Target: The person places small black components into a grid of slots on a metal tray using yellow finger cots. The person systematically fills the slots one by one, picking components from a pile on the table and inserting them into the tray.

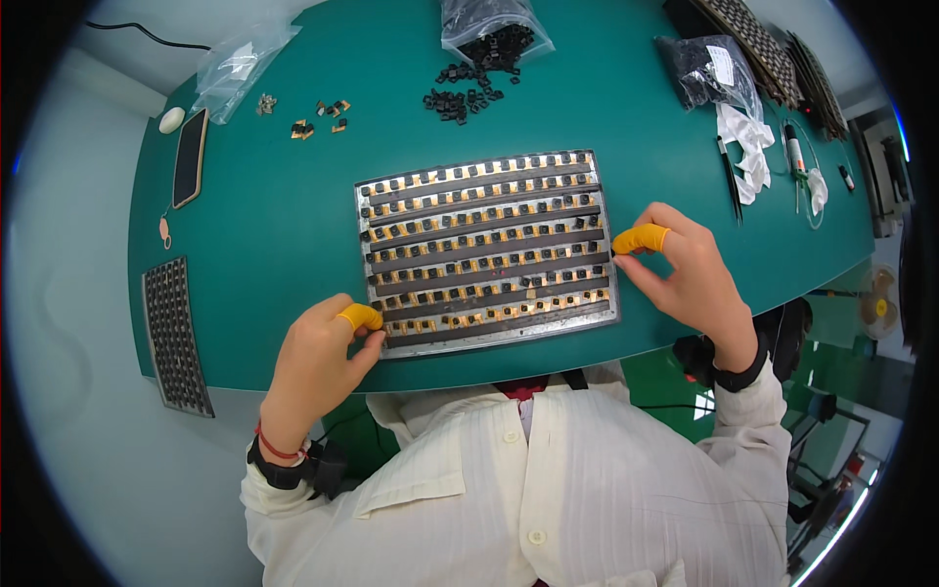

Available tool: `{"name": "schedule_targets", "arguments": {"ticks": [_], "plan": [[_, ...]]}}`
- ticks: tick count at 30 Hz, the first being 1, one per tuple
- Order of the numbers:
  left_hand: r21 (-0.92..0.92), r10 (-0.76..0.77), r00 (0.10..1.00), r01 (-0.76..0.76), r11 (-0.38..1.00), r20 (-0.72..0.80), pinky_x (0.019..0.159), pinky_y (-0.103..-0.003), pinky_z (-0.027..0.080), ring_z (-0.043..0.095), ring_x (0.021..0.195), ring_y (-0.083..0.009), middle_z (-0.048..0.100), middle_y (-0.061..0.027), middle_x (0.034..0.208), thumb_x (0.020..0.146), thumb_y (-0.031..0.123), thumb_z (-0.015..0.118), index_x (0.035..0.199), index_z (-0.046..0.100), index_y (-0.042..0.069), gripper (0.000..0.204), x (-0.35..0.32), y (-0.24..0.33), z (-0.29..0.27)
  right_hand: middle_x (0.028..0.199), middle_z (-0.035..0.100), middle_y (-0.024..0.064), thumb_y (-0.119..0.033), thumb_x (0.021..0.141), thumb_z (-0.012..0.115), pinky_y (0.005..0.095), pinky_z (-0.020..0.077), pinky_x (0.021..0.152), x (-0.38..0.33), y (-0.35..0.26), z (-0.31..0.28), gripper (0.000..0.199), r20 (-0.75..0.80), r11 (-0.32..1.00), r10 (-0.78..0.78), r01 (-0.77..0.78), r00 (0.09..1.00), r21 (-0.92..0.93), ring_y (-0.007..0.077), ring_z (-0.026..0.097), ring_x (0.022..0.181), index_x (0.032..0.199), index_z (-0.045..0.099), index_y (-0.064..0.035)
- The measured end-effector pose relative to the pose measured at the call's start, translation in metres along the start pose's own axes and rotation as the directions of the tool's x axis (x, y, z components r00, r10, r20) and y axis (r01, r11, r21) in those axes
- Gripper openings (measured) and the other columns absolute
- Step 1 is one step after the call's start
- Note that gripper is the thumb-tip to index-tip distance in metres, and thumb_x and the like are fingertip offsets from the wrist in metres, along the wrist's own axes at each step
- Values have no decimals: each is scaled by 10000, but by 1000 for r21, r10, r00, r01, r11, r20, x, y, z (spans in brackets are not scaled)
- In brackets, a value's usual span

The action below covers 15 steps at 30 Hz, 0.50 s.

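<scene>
A grey metal tray (489, 341) lies slightly tilted on the green table, bearing rows of small black square parts with gold-coloured tabs, parted by dark strips. At its lower left corner, the thumb and forefinger of my left hand (318, 352) are pinched on the edge. My right hand (685, 269) grips the tray's right edge between thumb and forefinger, its other fingers curled. Each forefinger wears a yellow finger cot. A few parts in the lower rows sit askew.
Loose black parts (460, 104) spill from a clear bag (489, 24) at the back. At left lie a phone (191, 157) and another filled tray (176, 338). Tweezers (730, 181), crumpled tissue (751, 157), a black-filled bag (706, 73) and stacked trays (748, 44) are at right.
</scene>
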<state>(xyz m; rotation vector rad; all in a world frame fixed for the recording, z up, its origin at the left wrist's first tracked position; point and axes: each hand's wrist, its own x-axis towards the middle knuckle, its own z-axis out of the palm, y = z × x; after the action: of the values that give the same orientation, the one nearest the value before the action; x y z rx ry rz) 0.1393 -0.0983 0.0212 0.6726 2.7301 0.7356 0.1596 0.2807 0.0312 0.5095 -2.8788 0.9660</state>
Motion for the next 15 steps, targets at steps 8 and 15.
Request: {"name": "schedule_targets", "arguments": {"ticks": [8,15], "plan": [[283,141,979,-94,955,-150,539,-406,417,540,576,-309,530,-126,684,822,126,755,699,639,-47,242,-17,14,17,879,573,113,-15,771,757,360,481,623,-33,-1,6,158,28,997,72,-72,997,2,268,595,747,893,670,36],[318,99,995,-85,944,-28,503,-428,384,508,507,-342,495,-145,611,863,152,717,592,565,-52,372,-25,25,25,869,572,109,-45,788,753,358,500,683,-41,-5,23,137,29,999,13,-14,999,46,270,594,806,868,672,32]]}}
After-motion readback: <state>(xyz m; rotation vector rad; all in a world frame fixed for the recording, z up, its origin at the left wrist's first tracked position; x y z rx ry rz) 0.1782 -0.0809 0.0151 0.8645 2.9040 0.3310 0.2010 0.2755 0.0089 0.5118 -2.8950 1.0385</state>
